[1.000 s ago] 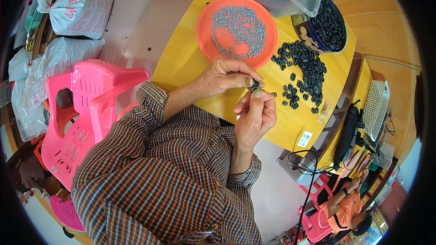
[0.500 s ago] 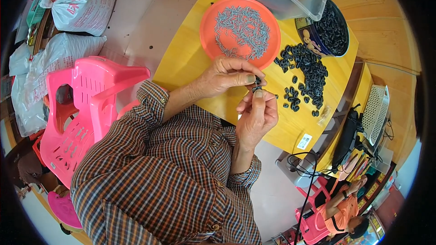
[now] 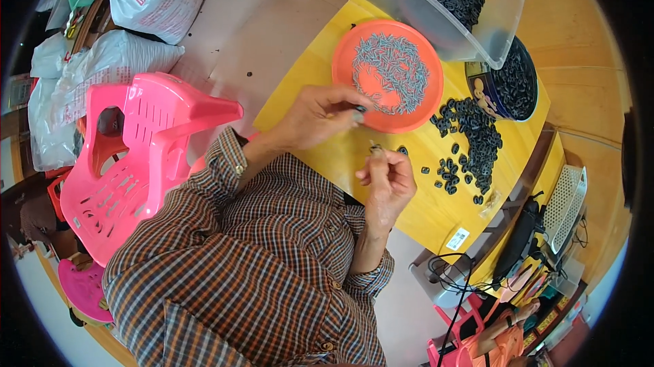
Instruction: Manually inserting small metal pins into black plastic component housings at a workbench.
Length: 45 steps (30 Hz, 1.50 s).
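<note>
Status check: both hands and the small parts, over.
Left hand at orange plate rim, fingers pinched, contents unclear. Right hand pinching a small part above yellow table. Loose black rings beside, nothing blocking.

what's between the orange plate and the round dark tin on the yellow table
In the head view, a loose pile of small black rings fills the stretch of yellow table between the orange plate and the round dark tin, trailing toward the table's near edge.

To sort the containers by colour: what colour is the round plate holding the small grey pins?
The plate is orange; the head view shows it.
</note>
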### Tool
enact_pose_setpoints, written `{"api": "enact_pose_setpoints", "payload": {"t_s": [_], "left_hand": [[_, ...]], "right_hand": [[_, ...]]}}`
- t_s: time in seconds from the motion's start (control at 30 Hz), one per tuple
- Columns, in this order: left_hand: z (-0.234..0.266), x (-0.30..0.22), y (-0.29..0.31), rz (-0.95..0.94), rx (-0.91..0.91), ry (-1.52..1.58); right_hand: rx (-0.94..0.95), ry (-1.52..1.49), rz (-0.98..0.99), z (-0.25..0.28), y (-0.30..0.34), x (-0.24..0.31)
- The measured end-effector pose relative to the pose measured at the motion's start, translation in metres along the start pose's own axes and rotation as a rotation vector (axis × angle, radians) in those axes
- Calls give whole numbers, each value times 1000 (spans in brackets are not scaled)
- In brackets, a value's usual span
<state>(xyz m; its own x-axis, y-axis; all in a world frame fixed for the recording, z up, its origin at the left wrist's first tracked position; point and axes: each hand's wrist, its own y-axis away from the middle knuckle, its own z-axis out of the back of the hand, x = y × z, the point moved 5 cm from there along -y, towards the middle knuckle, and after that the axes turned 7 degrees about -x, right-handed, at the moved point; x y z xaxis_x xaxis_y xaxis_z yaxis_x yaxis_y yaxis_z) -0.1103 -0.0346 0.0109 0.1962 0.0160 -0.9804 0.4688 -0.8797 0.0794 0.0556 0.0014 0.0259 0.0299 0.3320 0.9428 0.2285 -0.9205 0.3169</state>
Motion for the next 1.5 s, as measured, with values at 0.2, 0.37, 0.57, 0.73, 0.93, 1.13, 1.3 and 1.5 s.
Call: {"api": "enact_pose_setpoints", "payload": {"t_s": [0.2, 0.37, 0.57, 0.73, 0.93, 1.13, 1.3, 1.5], "left_hand": [[37, -3, 7, -153, -148, -472], [47, -3, 11, -169, -166, -526], [46, -3, 8, -287, -152, -691], [43, -5, 9, -315, -178, -827], [55, 2, 11, -325, -371, -772], [56, -3, 11, -292, -470, -662], [49, -12, 12, -295, -450, -622], [-6, -21, 19, -282, -163, -550]], "right_hand": [[196, 268, 92, -18, -3, -38], [278, 560, 426, -57, -10, -30], [158, 550, 608, -74, -15, -29], [2, 615, 590, -23, -14, 5], [-454, 1010, 619, 77, -27, 14], [-551, 1146, 491, 88, -25, 9], [-566, 1125, 494, 89, -27, 7], [-475, 1051, 512, 94, -28, 1]]}}
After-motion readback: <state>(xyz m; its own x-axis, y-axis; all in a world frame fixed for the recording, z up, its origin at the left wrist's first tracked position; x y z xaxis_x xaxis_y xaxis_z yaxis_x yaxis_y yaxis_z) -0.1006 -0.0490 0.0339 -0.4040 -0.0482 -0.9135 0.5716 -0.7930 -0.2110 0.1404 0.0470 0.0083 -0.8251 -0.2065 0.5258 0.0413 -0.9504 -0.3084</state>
